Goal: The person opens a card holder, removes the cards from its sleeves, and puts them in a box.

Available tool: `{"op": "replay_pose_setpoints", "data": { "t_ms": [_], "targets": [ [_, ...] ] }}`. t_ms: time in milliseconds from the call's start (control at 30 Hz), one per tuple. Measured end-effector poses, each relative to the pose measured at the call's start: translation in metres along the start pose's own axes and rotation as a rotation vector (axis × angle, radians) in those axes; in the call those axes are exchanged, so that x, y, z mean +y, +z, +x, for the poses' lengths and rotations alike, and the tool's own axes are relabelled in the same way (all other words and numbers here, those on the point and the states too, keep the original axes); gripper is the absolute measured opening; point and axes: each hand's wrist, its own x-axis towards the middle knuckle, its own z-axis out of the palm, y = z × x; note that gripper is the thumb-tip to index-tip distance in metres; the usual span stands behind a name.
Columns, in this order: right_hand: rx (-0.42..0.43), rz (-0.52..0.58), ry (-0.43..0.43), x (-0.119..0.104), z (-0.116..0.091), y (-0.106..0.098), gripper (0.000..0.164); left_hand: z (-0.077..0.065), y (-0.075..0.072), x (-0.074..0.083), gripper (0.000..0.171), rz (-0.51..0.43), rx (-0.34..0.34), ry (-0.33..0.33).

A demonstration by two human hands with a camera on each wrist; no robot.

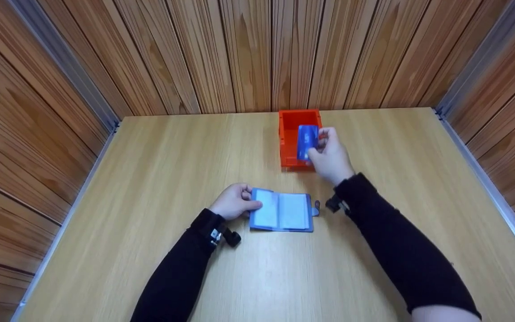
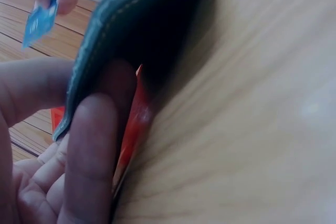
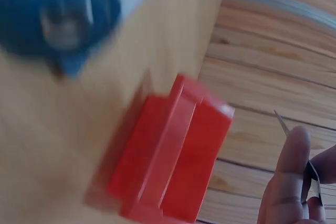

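Note:
My right hand [image 1: 332, 157] pinches a blue card [image 1: 307, 142] by its right edge, held up over the red bin [image 1: 287, 163]. In the right wrist view that card [image 3: 282, 123] appears nearly edge-on between thumb and fingers. On the table lies a blue card holder [image 1: 310, 223], spread to show clear sleeves. A small strap with a snap [image 1: 315, 210] sticks out from its right side. My left hand [image 1: 235, 202] grips the holder's left cover, thumb on the sleeve and fingers beneath. From the left wrist, the stitched cover [image 2: 92, 40] stands tilted up off the table.
The red bin [image 3: 173, 150] stands at the back of the wooden table [image 1: 172, 170], close to the plank wall [image 1: 253, 58]. Plank walls with grey metal rails [image 1: 67, 62] border both sides. Wrist cameras [image 1: 231, 237] jut out from both black sleeves.

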Motion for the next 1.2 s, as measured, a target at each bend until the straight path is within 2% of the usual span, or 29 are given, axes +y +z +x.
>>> {"op": "replay_pose_setpoints", "data": {
  "t_ms": [233, 500, 933, 1200],
  "targets": [
    [-0.019, -0.257, 0.023, -0.01, 0.041, 0.006, 0.048, 0.001, 0.001, -0.001, 0.031, 0.01, 0.011, -0.001],
    [-0.016, -0.465, 0.011, 0.0, 0.067, 0.029, 0.05, 0.002, 0.001, 0.001, 0.032, 0.008, 0.021, -0.007],
    [-0.025, -0.526, 0.089, 0.011, 0.074, 0.044, 0.058, 0.001, -0.001, 0.002, 0.033, 0.065, 0.024, -0.03],
    [-0.029, -0.554, -0.009, 0.016, 0.067, 0.041, 0.055, 0.002, -0.001, 0.0, 0.029, 0.018, 0.0, 0.004]
  ]
}}
